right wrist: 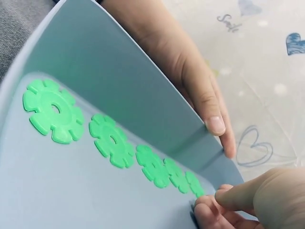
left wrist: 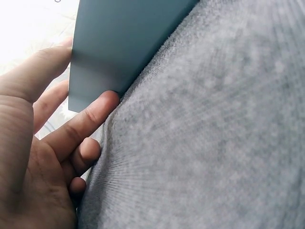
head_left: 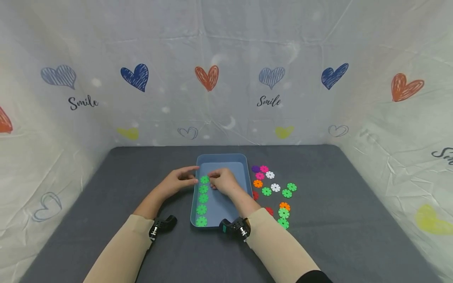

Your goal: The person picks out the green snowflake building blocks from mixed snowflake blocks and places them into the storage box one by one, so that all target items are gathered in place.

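A blue-grey rectangular tray holds a column of several green flower-shaped plastic discs along its left side. My left hand is at the tray's left wall, its fingers fairly straight; in the left wrist view, fingertips touch the outside of the wall. Inside the tray, my right hand has its fingers curled, with thumb and forefinger pinched at the edge of the farthest green disc. The right wrist view shows that disc at the end of the row, right at the fingertips.
Right of the tray lie loose discs: purple, pink, white, orange, red and green. The right forearm passes over the tray's right rim, close to some of them. A dark grey cloth covers the table.
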A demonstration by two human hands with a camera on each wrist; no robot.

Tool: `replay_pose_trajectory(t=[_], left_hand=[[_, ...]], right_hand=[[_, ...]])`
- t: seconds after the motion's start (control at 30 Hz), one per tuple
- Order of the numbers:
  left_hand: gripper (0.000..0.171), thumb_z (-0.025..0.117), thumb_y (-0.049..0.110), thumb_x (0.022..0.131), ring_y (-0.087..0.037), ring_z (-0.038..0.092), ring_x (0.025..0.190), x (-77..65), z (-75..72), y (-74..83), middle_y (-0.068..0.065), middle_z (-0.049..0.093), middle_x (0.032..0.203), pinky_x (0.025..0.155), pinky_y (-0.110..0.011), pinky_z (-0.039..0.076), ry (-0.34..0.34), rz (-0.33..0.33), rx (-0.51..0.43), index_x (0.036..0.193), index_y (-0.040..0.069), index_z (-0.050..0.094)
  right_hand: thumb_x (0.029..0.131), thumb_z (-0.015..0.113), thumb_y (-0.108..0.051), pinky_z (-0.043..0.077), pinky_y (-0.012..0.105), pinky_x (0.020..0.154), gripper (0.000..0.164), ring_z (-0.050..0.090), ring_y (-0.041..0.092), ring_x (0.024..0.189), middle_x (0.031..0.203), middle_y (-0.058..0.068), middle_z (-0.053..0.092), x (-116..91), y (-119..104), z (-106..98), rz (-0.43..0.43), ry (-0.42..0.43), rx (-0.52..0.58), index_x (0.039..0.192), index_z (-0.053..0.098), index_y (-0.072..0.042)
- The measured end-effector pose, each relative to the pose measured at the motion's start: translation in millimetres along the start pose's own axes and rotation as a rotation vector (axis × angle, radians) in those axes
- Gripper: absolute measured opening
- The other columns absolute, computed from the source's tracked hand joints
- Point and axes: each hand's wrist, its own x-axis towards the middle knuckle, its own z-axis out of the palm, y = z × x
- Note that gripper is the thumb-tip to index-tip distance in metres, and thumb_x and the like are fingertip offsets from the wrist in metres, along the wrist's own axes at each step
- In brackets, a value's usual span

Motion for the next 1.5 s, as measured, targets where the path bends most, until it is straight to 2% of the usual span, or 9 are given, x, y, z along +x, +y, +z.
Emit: replay_pose_trajectory(t=[0.27, 0.33, 0.5, 0.6, 0.83, 1.03, 1.13, 1.3, 1.5], left_hand=[[0.058, 0.073, 0.021, 0.098, -0.024, 0.065, 0.100, 2.7, 3.5, -2.0, -0.012, 0.071, 0.108, 0.089, -0.040, 0.050, 0.002, 0.013, -0.003, 0.150, 0.005, 0.053], [0.057, 0.072, 0.018, 0.099, -0.025, 0.065, 0.100, 0.1, 3.9, 5.6, -0.013, 0.071, 0.108, 0.089, -0.040, 0.050, 0.003, 0.009, 0.013, 0.149, 0.002, 0.052], [0.058, 0.075, 0.024, 0.097, -0.025, 0.065, 0.100, -2.1, 2.8, 4.4, -0.009, 0.071, 0.107, 0.089, -0.043, 0.050, 0.024, -0.008, 0.034, 0.149, 0.008, 0.055], [0.059, 0.077, 0.027, 0.096, -0.024, 0.064, 0.101, -0.7, 1.6, -5.0, -0.007, 0.071, 0.107, 0.089, -0.043, 0.049, 0.029, -0.008, 0.027, 0.149, 0.012, 0.056], [0.060, 0.076, 0.027, 0.096, -0.024, 0.063, 0.100, -0.8, 2.5, -4.8, -0.008, 0.071, 0.107, 0.088, -0.043, 0.049, 0.022, -0.009, 0.026, 0.149, 0.010, 0.055], [0.060, 0.076, 0.027, 0.096, -0.024, 0.063, 0.099, 0.6, 4.2, -3.9, -0.007, 0.070, 0.106, 0.088, -0.042, 0.049, 0.020, -0.018, 0.024, 0.149, 0.010, 0.055], [0.060, 0.076, 0.026, 0.096, -0.025, 0.063, 0.098, 1.5, 3.9, -2.5, -0.008, 0.070, 0.106, 0.087, -0.042, 0.049, 0.021, -0.004, 0.022, 0.149, 0.009, 0.055], [0.060, 0.077, 0.027, 0.096, -0.023, 0.063, 0.099, 2.4, 2.8, -3.1, -0.007, 0.070, 0.107, 0.086, -0.041, 0.049, 0.021, -0.003, 0.036, 0.149, 0.009, 0.055], [0.059, 0.076, 0.027, 0.096, -0.023, 0.062, 0.098, 2.1, 0.7, -1.7, -0.008, 0.070, 0.107, 0.086, -0.039, 0.049, 0.016, -0.004, 0.053, 0.149, 0.009, 0.055]], right_hand=[[0.105, 0.060, -0.012, 0.055, 0.038, 0.082, 0.028, 0.066, 0.022, 0.092, 0.110, 0.014, 0.070, -17.8, -16.3, -17.9, -0.027, -0.039, 0.025, 0.128, 0.069, 0.001], [0.105, 0.060, -0.016, 0.053, 0.040, 0.086, 0.029, 0.065, 0.022, 0.096, 0.113, 0.012, 0.069, -25.9, -24.0, -25.9, -0.050, -0.062, 0.011, 0.128, 0.070, -0.001], [0.105, 0.063, -0.022, 0.050, 0.048, 0.090, 0.029, 0.064, 0.029, 0.101, 0.110, 0.006, 0.070, -47.9, -34.8, -55.3, -0.133, -0.088, -0.012, 0.129, 0.071, -0.008], [0.104, 0.064, -0.022, 0.050, 0.049, 0.089, 0.030, 0.064, 0.032, 0.103, 0.111, 0.006, 0.070, -57.7, -31.8, -78.2, -0.161, -0.072, -0.038, 0.130, 0.071, -0.010], [0.105, 0.063, -0.025, 0.052, 0.052, 0.093, 0.039, 0.063, 0.041, 0.111, 0.126, 0.016, 0.066, -70.1, -3.5, -143.0, -0.128, -0.056, -0.081, 0.138, 0.063, -0.003], [0.106, 0.062, -0.022, 0.050, 0.053, 0.097, 0.044, 0.063, 0.044, 0.115, 0.133, 0.023, 0.061, -79.4, 30.8, -195.7, -0.059, 0.040, -0.161, 0.141, 0.057, 0.003], [0.105, 0.062, -0.020, 0.050, 0.054, 0.095, 0.043, 0.063, 0.042, 0.111, 0.130, 0.025, 0.062, -84.7, 43.6, -215.2, -0.032, 0.101, -0.261, 0.141, 0.058, 0.004], [0.100, 0.067, -0.015, 0.048, 0.048, 0.084, 0.040, 0.058, 0.031, 0.095, 0.108, 0.017, 0.065, -87.2, 67.5, -232.7, 0.027, 0.122, -0.445, 0.134, 0.063, 0.005], [0.094, 0.073, -0.013, 0.041, 0.041, 0.071, 0.039, 0.051, 0.024, 0.079, 0.088, 0.008, 0.058, -83.6, 90.3, -234.0, 0.092, 0.097, -0.472, 0.128, 0.068, 0.005]])
